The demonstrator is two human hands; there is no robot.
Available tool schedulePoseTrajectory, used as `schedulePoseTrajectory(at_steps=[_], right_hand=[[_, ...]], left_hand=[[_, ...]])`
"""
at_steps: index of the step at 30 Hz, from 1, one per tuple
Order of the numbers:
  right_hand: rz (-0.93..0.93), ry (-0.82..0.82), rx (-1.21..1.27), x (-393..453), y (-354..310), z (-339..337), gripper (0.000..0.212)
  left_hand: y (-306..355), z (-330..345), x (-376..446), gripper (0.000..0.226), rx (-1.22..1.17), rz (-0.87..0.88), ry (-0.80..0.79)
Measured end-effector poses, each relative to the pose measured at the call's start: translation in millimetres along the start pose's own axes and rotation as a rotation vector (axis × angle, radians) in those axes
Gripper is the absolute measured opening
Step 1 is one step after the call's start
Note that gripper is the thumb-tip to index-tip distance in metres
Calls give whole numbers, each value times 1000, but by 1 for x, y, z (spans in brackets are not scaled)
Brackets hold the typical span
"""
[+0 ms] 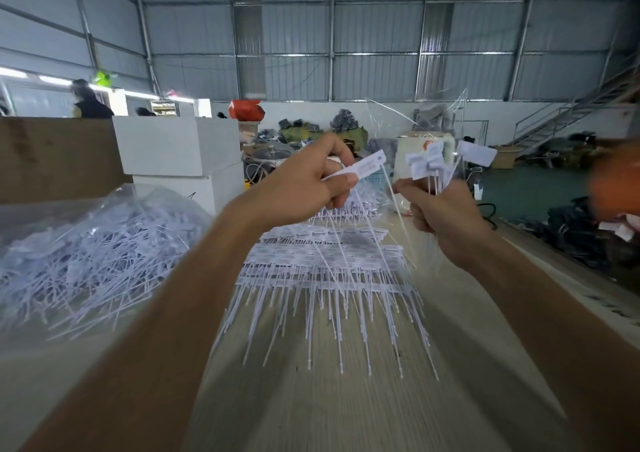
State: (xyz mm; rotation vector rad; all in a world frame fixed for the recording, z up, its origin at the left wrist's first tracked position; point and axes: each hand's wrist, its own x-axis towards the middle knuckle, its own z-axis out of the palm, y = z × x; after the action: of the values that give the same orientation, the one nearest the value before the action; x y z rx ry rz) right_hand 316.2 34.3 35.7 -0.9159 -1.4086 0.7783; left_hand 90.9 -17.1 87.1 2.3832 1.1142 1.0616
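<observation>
Table (311, 417) of pale wood bears the stock. At its left lies a loose heap of white tag ties (86, 254) in clear plastic. In the middle are neat rows of ties (322, 264), tails toward the person, likely laid so for counting. Above the rows the right hand (446, 219) clenches a bunch (429, 166) by the stems, tags up, probably to keep them aligned. The left hand (304, 188) pinches a single tie (363, 167) by its tag, seemingly to add it.

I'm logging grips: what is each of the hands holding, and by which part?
The left hand pinches one tag tie by its flat label; the right hand grips a bundle of ties by the strands below their labels.
</observation>
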Motion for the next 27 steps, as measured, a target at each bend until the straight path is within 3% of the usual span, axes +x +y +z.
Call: schedulePoseTrajectory(at_steps=[6,11,18,21,27], right_hand=[[53,6,105,0,-6,2,34],[1,-143,76,-9,-27,6,45],[-207,-255,-202,-19,-41,15,23],[-119,-288,-84,-17,-38,13,26],[-38,-447,-19,-17,-34,11,45]], left_hand=[[-3,2,3,8,39,45,95],[-2,2,5,19,137,62,139],[-3,2,5,14,164,39,128],[-3,0,2,1,106,56,129],[4,-3,1,2,50,106,83]])
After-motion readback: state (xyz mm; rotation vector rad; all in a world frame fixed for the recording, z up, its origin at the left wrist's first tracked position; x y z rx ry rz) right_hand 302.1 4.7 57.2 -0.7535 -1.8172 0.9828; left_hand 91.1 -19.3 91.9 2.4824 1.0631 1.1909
